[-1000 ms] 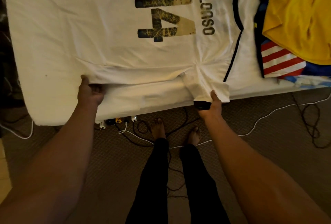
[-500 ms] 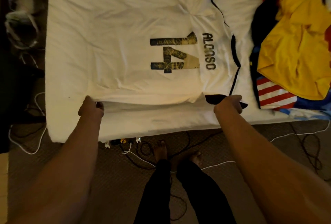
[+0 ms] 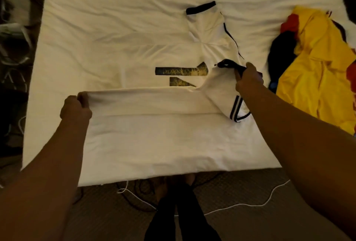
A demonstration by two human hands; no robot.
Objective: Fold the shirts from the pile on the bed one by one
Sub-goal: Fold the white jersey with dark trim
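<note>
On the white bed (image 3: 115, 19) one white jersey (image 3: 154, 103) is lying spread out, one heap of coloured shirts (image 3: 316, 67) is sitting to its right, and two hands are working it. Half a second ago both hands were sitting at the jersey's near edge; now that edge is being carried over the back, hiding part of the number (image 3: 181, 71). The left hand (image 3: 76, 108) is clenching the hem corner and the right hand (image 3: 248, 80) is gripping the dark sleeve cuff (image 3: 227, 63), with the folded strip stretching between them.
</note>
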